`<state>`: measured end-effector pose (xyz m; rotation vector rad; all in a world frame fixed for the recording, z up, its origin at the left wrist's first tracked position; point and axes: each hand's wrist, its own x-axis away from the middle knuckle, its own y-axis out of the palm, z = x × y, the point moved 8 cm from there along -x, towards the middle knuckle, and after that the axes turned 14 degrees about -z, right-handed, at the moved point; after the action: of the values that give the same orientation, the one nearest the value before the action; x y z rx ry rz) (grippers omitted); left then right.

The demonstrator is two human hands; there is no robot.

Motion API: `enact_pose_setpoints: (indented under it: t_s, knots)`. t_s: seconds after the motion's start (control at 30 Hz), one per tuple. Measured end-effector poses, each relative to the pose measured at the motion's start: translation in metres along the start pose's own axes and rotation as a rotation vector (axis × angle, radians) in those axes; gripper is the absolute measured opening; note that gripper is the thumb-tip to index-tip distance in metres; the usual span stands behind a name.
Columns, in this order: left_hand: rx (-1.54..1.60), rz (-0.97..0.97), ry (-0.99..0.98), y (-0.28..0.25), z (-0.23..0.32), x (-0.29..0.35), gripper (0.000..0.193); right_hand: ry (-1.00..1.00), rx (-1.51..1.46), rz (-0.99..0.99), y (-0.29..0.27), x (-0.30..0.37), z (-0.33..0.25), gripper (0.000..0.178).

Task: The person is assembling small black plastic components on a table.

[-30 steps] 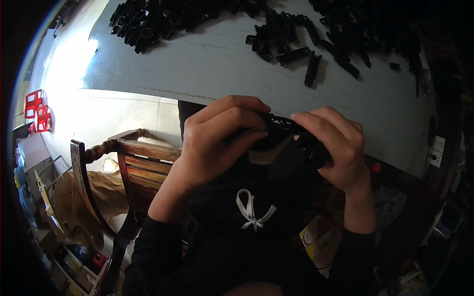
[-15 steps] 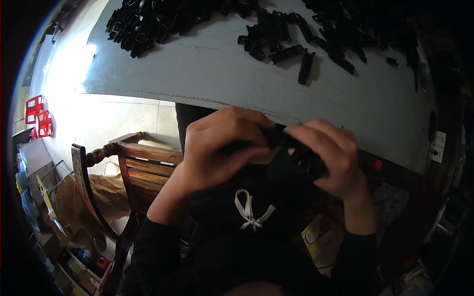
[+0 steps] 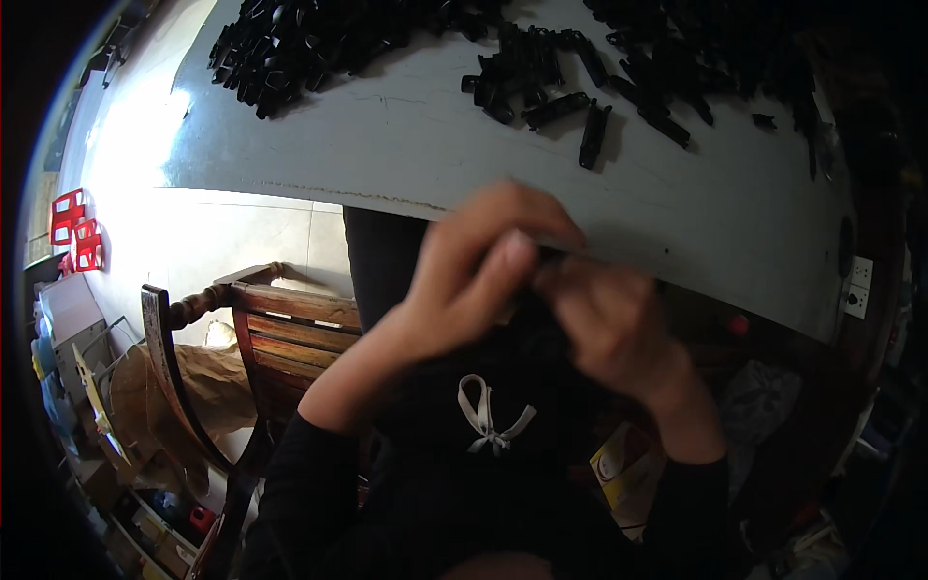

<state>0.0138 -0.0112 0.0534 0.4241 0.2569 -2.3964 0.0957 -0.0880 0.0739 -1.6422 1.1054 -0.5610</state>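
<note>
My left hand point(image 3: 483, 266) and my right hand point(image 3: 614, 324) meet just off the near edge of the white table point(image 3: 387, 135). Both have curled fingers, and the right is smeared by motion. A small black plastic part point(image 3: 551, 254) is pinched between them, mostly covered by my fingers and dark against my black clothes. On the table beyond lie similar black plastic parts: a big heap point(image 3: 290, 58) at the left, a looser cluster point(image 3: 522, 63) in the middle and another heap point(image 3: 677, 58) at the right. One long black piece point(image 3: 594, 133) lies nearest to my hands.
A wooden chair point(image 3: 295, 338) stands at my left, with brown paper point(image 3: 217, 382) beside it. Red stools point(image 3: 68, 215) are farther left on the floor. A wall socket point(image 3: 857, 287) is at the right. A yellow-and-white box point(image 3: 619, 464) sits low by my right arm.
My hands have drawn closer together. The left moved right and slightly up; the right moved left and turned, so the black pieces seen in its grasp are now mostly hidden.
</note>
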Motion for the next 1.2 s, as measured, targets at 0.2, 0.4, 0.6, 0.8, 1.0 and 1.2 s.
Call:
enact_pose_setpoints:
  t_s: [0.2, 0.4, 0.6, 0.8, 1.0, 1.2]
  knots:
    - [-0.969, 0.090, -0.217, -0.036, -0.030, -0.030, 0.010, 0.253, 0.229, 0.031, -0.021, -0.021, 0.098, 0.042]
    - [-1.043, -0.025, -0.213, -0.032, -0.026, -0.023, 0.016, 0.244, 0.348, -0.110, -0.014, -0.025, 0.096, 0.036]
    - [-0.422, -0.042, -0.140, -0.026, -0.007, 0.001, 0.017, 0.179, -0.090, 0.086, -0.027, -0.002, 0.055, 0.029]
    - [-0.510, -0.084, -0.088, -0.018, 0.016, 0.003, 0.019, 0.095, -0.081, 0.128, -0.033, -0.002, 0.036, 0.032]
    - [-0.495, -0.107, -0.030, -0.014, 0.023, 0.003, 0.015, 0.091, -0.075, 0.083, -0.035, -0.001, 0.033, 0.028]
    - [-0.457, -0.141, 0.003, -0.012, 0.025, 0.009, 0.017, 0.105, -0.100, 0.063, -0.029, 0.001, 0.028, 0.027]
